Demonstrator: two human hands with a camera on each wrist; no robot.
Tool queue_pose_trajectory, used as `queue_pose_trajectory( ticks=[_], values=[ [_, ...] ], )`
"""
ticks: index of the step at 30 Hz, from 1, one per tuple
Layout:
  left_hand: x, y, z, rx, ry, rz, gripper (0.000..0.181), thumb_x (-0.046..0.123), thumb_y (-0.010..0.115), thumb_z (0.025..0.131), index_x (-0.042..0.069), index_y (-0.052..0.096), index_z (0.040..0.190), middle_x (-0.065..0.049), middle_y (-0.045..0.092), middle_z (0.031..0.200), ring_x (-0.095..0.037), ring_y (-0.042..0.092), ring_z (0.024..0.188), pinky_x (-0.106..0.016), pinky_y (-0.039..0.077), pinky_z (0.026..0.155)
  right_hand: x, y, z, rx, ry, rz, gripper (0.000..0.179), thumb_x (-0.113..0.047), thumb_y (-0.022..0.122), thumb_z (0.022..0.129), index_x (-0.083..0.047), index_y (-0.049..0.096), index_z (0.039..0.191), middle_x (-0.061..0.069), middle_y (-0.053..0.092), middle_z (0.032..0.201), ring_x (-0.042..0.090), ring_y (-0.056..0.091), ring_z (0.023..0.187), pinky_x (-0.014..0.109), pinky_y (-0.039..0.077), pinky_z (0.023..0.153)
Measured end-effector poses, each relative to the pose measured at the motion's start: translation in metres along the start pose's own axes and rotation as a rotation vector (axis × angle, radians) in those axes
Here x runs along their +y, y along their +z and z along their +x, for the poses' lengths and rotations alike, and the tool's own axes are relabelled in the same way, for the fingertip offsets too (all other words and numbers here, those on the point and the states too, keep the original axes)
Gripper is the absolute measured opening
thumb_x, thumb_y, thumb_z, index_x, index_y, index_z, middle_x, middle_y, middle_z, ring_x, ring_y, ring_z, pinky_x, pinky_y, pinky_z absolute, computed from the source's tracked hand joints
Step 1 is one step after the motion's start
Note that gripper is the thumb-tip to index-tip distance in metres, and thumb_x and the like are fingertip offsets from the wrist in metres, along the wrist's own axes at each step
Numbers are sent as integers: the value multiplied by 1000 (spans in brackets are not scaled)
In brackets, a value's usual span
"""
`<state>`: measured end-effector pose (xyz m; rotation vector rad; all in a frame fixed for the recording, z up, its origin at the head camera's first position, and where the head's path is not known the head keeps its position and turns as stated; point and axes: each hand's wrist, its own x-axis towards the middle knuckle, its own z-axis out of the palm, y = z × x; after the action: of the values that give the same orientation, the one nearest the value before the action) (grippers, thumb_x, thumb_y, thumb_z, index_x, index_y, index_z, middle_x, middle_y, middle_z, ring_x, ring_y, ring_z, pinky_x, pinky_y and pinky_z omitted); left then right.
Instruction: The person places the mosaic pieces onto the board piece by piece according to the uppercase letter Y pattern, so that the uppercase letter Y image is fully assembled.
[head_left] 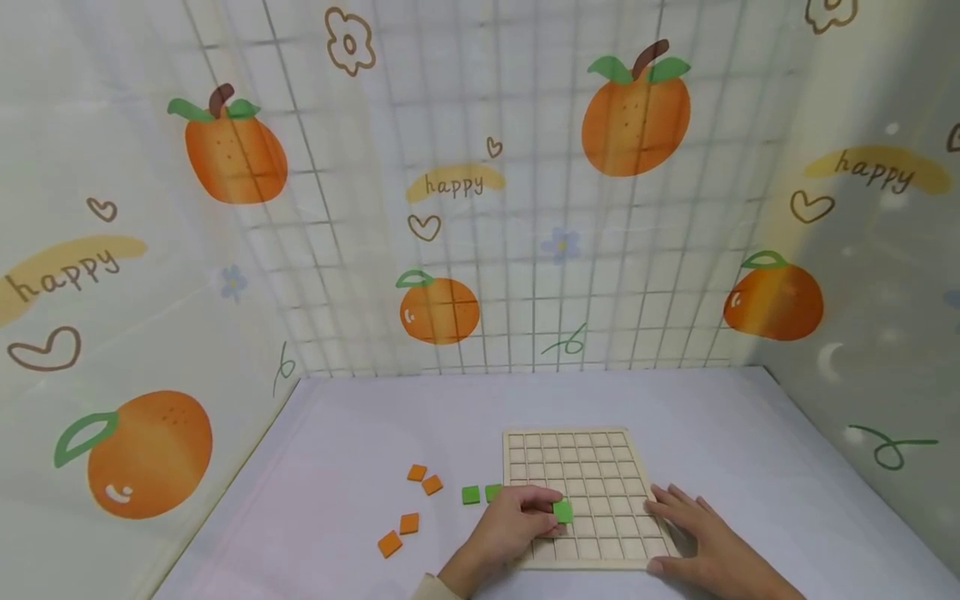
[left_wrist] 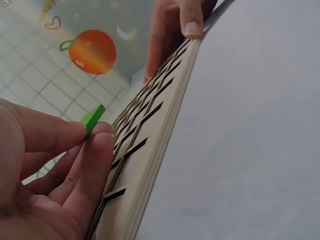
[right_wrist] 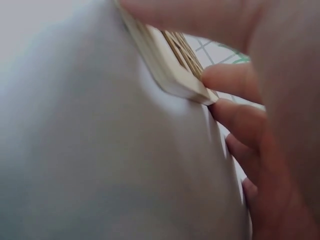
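Between the thumb and fingertips of my left hand [head_left: 510, 525] a small green square tile [head_left: 562, 511] is pinched. In the left wrist view that tile [left_wrist: 93, 119] is held tilted, just above the wooden grid board [left_wrist: 150, 165]. The light board [head_left: 588, 457] lies flat, its square cells framed by raised strips. My right hand [head_left: 701, 537] rests at the board's near right corner, fingers fairly straight. From the right wrist, the thumb lies along the board's near edge [right_wrist: 170, 80] and fingertips touch its side. Two more green tiles [head_left: 470, 495] lie left of the board, one partly behind my left hand.
Several orange square tiles [head_left: 408, 523] lie loose on the white tabletop [head_left: 315, 467], left of the green ones. A pale curtain [head_left: 517, 250] printed with oranges and the word "happy" surrounds the table at the back and sides, with a wire grid behind it.
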<state>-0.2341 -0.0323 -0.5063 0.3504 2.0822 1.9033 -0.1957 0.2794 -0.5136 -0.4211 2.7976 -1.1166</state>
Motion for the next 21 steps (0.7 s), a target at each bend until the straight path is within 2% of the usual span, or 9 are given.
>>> queue_pose_trajectory(
  ticks=[7,15,16,20,21],
  values=[
    [6,5,1,-4,38,111,26,-3,74,84,12,76,105,-2,68,88,-13,68,78,-25,55,68,3,1,-1,15,-74,-7,80,-47,82,78,-2,57,139,27,41,151,56,22,141,-3,-10,91],
    [13,11,3,-33,110,224,27,-1,77,81,14,75,103,5,67,86,-8,61,77,-22,50,68,4,1,3,1,-9,15,82,-50,82,77,-5,57,140,23,39,154,53,17,144,-2,-11,91],
    [13,12,3,-36,115,234,26,0,77,81,14,75,103,6,66,86,-7,61,76,-21,50,68,4,2,3,1,-13,8,82,-49,82,77,-5,56,140,24,39,153,53,18,144,3,-12,100],
    [13,16,4,-40,139,280,23,0,78,82,15,75,100,8,66,84,-5,61,75,-21,50,68,4,2,3,-8,0,15,84,-50,82,76,-4,56,141,25,39,153,53,16,144,5,-13,102],
    [12,16,5,-39,146,291,23,0,77,82,15,76,100,9,66,84,-5,61,75,-21,50,68,4,2,3,-11,9,26,83,-49,83,76,-4,56,141,24,38,154,53,15,145,12,-13,109]
  ],
)
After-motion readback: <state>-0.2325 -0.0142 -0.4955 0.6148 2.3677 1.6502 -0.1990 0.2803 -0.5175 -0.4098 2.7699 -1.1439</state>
